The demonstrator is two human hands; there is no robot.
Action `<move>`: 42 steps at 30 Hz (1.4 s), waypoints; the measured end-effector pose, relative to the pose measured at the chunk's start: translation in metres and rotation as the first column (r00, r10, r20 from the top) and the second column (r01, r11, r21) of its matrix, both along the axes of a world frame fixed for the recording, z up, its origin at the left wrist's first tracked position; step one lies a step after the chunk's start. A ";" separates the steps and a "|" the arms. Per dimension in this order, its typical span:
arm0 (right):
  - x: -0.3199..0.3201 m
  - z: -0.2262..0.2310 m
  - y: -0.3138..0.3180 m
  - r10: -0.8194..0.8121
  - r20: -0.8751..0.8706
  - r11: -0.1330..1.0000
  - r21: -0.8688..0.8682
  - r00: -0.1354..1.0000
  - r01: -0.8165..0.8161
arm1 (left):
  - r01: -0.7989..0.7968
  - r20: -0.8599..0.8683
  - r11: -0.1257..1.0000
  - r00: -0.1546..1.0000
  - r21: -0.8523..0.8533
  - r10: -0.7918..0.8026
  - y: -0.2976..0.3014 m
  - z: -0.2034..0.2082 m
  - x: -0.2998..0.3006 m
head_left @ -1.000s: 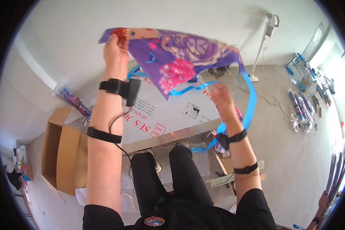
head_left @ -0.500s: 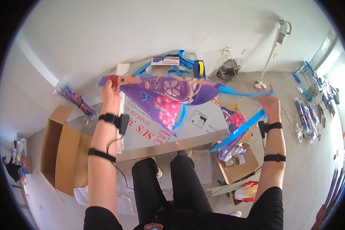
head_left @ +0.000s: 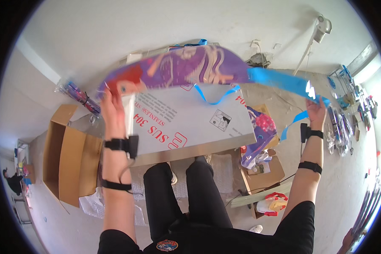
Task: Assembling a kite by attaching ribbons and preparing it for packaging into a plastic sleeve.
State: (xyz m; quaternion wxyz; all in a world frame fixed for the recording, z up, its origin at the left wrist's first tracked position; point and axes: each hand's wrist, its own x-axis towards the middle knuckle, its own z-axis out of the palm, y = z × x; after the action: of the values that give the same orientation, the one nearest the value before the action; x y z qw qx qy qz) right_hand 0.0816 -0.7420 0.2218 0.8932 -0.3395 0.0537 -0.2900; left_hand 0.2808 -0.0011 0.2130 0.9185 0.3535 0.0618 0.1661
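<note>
A thin purple kite (head_left: pixel 178 70) with a printed red-haired figure is stretched in the air above the table. My left hand (head_left: pixel 113 111) pinches its left end by the lower edge. From its right end runs a wide blue ribbon tail (head_left: pixel 279 80), which my right hand (head_left: pixel 316 112) grips at the far right. A loose blue strip (head_left: pixel 295 125) dangles beside that hand. Another blue ribbon loop (head_left: pixel 216 101) hangs below the kite over the film-covered tabletop (head_left: pixel 186 122). The kite hides most of the table's back part.
On the left stands an open cardboard box (head_left: pixel 70 163), with a wrapped bundle (head_left: pixel 78 97) against the wall. Right of the table, purple printed material (head_left: pixel 258 144) hangs over an open carton (head_left: pixel 264 180). A white lamp on a stand (head_left: pixel 321 27) rises at the back right.
The kite has risen and been pulled flatter, its hanging pink-dotted part no longer visible. My right hand has moved right, drawing the blue tail out; my left hand has shifted slightly left and down.
</note>
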 end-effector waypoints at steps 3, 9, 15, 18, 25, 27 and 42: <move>-0.002 -0.073 0.016 -0.048 -0.335 0.974 0.194 0.941 0.118 | -0.063 -0.269 0.998 0.962 -0.029 0.053 0.008 -0.106 -0.042; -0.038 -0.191 0.052 -0.421 -0.698 0.897 -0.414 0.579 0.153 | -0.099 -0.541 0.995 0.836 0.010 0.088 -0.038 -0.215 -0.092; -0.012 -0.198 0.296 -0.630 -0.373 0.081 -0.904 0.681 -0.421 | -0.092 -0.629 0.991 0.767 0.096 0.132 -0.037 -0.245 -0.123; 0.001 -0.200 0.344 -0.224 -0.225 -0.339 -0.894 0.948 -0.293 | -0.096 -0.644 0.991 0.753 0.096 0.136 -0.048 -0.241 -0.129; 0.015 -0.222 0.386 -0.270 -0.185 -0.502 -0.810 0.945 -0.302 | -0.114 -0.693 0.989 0.705 0.097 0.149 -0.052 -0.251 -0.127; 0.017 -0.221 0.393 -0.280 -0.141 -0.495 -0.826 0.950 -0.269 | -0.110 -0.716 0.988 0.681 0.107 0.154 -0.031 -0.264 -0.124; 0.020 -0.218 0.393 -0.315 -0.158 -0.499 -0.811 0.936 -0.305 | 0.988 -0.927 0.097 0.149 0.123 -0.343 0.053 -0.172 -0.011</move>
State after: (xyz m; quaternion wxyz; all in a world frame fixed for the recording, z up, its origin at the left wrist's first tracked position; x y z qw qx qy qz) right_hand 0.1018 -0.3489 0.0033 0.1122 -0.9835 -0.0643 -0.1262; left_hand 0.2702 0.0517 0.0407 0.4967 0.7039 0.1377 -0.4888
